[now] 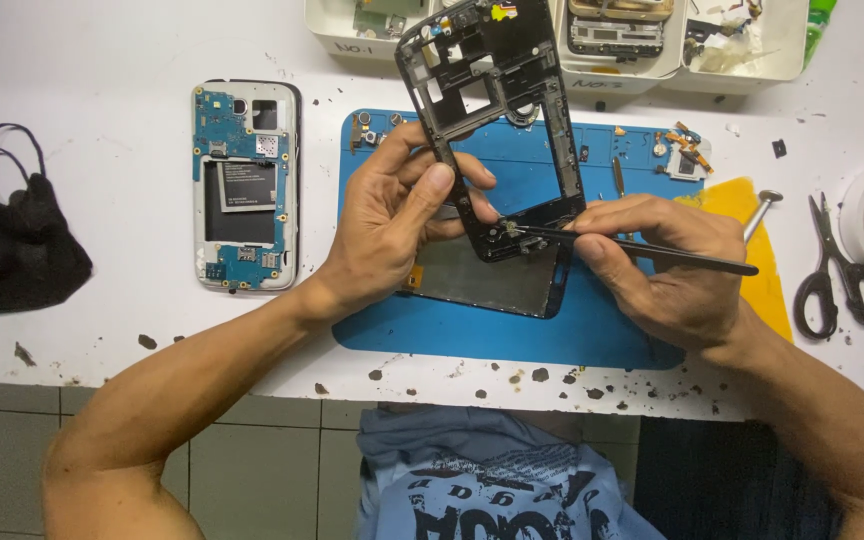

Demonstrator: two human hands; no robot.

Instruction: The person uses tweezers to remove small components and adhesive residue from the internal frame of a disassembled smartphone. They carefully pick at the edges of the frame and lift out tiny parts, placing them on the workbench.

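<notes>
Both hands hold black phone frame upright, long axis tilted left

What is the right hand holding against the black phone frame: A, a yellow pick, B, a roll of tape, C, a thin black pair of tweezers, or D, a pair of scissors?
C: the right hand grips thin black tweezers with the tip at the lower end of the black phone frame, which the left hand holds up; the scissors lie untouched on the table.
</notes>
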